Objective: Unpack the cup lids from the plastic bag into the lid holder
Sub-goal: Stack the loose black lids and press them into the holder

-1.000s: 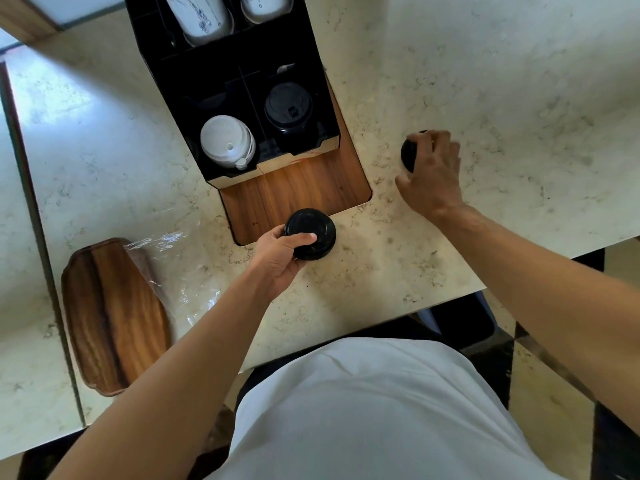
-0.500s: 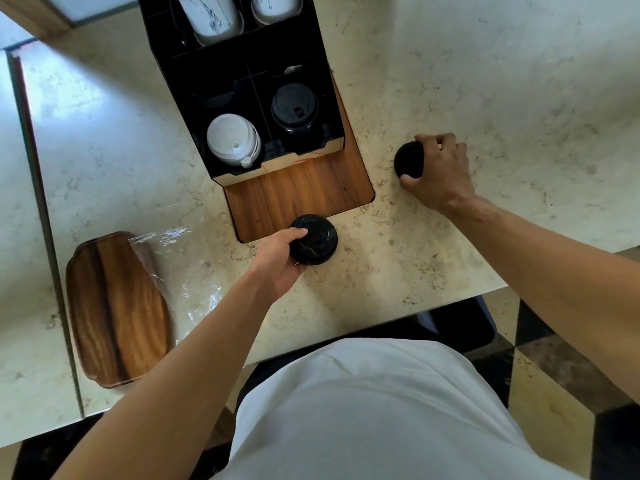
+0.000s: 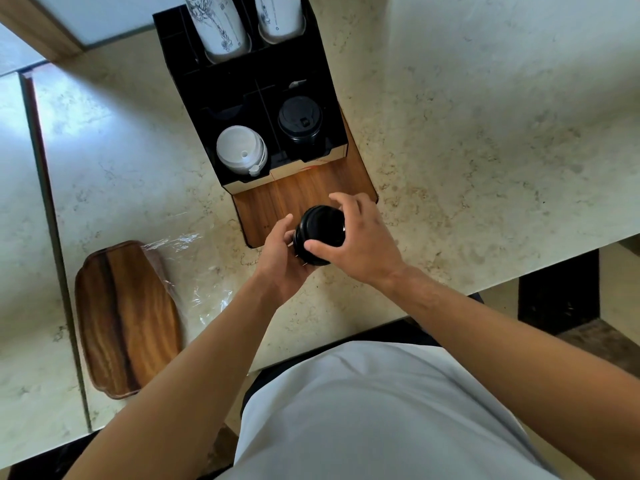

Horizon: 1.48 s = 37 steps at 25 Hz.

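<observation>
A stack of black cup lids is held between both hands just above the counter, in front of the lid holder. My left hand grips its left side and my right hand wraps over its top and right side. The black lid holder stands on a wooden base; its front right slot holds black lids and its front left slot holds white lids. The clear plastic bag lies flat and crumpled on the counter to the left.
Two stacks of white paper cups stand in the holder's back slots. A wooden tray lies at the counter's left, partly under the bag. The counter's front edge runs close below my hands.
My right hand came left from the far right of the counter with its black lids and joined the left hand. Both sets of lids are now together in one stack.
</observation>
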Tool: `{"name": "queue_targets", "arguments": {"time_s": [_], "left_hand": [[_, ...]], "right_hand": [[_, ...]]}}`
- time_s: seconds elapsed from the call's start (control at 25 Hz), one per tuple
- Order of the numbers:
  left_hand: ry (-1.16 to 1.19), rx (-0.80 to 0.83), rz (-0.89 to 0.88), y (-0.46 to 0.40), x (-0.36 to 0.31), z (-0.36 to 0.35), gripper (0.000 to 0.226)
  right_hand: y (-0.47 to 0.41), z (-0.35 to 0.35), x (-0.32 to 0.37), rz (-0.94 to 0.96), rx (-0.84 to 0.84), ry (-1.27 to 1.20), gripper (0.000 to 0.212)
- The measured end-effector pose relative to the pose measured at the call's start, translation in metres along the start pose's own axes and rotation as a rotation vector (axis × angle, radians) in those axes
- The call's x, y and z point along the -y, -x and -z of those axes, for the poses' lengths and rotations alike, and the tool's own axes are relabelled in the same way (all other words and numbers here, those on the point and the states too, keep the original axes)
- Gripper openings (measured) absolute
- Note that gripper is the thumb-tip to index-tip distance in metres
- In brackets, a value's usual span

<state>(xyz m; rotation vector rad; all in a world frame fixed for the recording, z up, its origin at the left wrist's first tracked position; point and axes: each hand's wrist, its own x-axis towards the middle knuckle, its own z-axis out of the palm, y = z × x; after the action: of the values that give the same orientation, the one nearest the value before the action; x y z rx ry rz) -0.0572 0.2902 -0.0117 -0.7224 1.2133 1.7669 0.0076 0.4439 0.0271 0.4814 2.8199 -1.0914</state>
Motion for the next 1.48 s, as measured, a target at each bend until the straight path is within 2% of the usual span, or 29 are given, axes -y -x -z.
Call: {"name": "queue_targets", "arguments": {"time_s": [0.12, 0.28, 0.36, 0.52, 0.68, 0.88, 0.96, 1.04, 1.24, 1.48], "left_hand": [[-0.019, 0.025, -0.022, 0.005, 0.004, 0.004, 0.051], [-0.036, 0.128, -0.043, 0.017, 0.01, 0.016, 0.027], [-0.054, 0.165, -0.055, 0.023, 0.013, 0.022, 0.03], [-0.079, 0.06, -0.09, 0.031, 0.013, 0.029, 0.043], [-0.027, 0.021, -0.115, 0.034, 0.004, 0.04, 0.04], [-0.009, 0.074, -0.134, 0.038, -0.008, 0.048, 0.045], [-0.039, 0.087, -0.14, 0.04, -0.011, 0.046, 0.045], [-0.056, 0.074, -0.148, 0.04, -0.014, 0.043, 0.042], [-0.065, 0.019, -0.169, 0.032, -0.029, 0.033, 0.018], [-0.183, -0.135, -0.217, 0.018, -0.061, 0.004, 0.027]], "right_hand": [[0.008, -0.014, 0.008, 0.019, -0.003, 0.114, 0.091], [0.014, -0.028, 0.012, 0.024, -0.009, 0.214, 0.093], [0.018, -0.035, 0.015, 0.036, -0.013, 0.257, 0.094], [0.023, -0.042, 0.021, 0.107, 0.004, 0.29, 0.089], [0.018, -0.029, 0.018, 0.097, 0.178, -0.043, 0.084], [0.004, -0.018, 0.012, -0.261, 0.246, -0.514, 0.046], [-0.002, -0.018, 0.011, -0.286, 0.269, -0.555, 0.03], [-0.005, -0.019, 0.01, -0.267, 0.251, -0.562, 0.023], [-0.02, -0.011, 0.004, -0.3, 0.159, -0.605, 0.025], [-0.051, 0.011, 0.003, -0.323, 0.091, -0.601, 0.021]]}}
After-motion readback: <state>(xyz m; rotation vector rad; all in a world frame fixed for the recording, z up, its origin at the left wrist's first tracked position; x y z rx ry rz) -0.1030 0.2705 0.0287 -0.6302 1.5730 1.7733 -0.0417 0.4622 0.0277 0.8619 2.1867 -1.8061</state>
